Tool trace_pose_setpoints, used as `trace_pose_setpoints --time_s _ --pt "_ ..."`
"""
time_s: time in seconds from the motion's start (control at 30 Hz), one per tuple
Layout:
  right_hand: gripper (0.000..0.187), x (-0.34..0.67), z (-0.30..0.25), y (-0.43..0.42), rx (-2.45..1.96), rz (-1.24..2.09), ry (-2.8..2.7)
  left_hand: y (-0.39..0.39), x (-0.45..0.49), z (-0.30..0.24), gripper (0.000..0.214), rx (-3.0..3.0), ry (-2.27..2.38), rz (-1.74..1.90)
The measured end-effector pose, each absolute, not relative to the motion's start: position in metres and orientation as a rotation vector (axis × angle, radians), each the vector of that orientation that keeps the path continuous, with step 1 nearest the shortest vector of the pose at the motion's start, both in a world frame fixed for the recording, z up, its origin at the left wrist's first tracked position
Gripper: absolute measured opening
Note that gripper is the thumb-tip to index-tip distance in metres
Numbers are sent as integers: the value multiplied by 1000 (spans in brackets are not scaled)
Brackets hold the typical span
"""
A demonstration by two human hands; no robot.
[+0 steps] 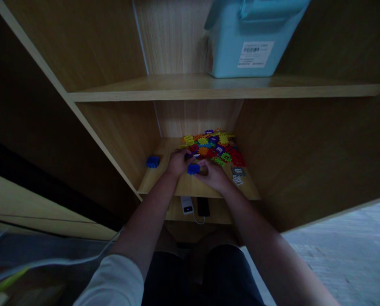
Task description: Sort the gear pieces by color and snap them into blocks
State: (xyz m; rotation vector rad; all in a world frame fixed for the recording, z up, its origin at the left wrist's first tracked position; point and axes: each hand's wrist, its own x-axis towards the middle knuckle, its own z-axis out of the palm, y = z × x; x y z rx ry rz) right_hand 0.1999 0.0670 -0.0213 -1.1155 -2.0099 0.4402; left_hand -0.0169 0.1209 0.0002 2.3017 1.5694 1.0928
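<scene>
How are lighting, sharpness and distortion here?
Head view: dim throughout, darkest at the left; the shelf splays from wide-angle distortion; the toy pieces read colourful; the left hand and right hand look soft; the bin label is unreadably blurred.

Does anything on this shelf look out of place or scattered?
Yes. A lone blue piece lies by the left wall of the shelf, apart from the colourful pile at the back. The left hand and right hand meet at a second blue piece.
</scene>
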Motion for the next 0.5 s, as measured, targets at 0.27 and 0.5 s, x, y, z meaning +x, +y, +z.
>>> trace_pose_setpoints --time_s 0.27,0.5 --pt "40 201 -19 66 -1123 436 -2013 130 -30 -1 20 1940 1860 1371" --pt "40 200 -17 64 -1150 465 -2022 143 -36 -4 20 1911 2018 1271"
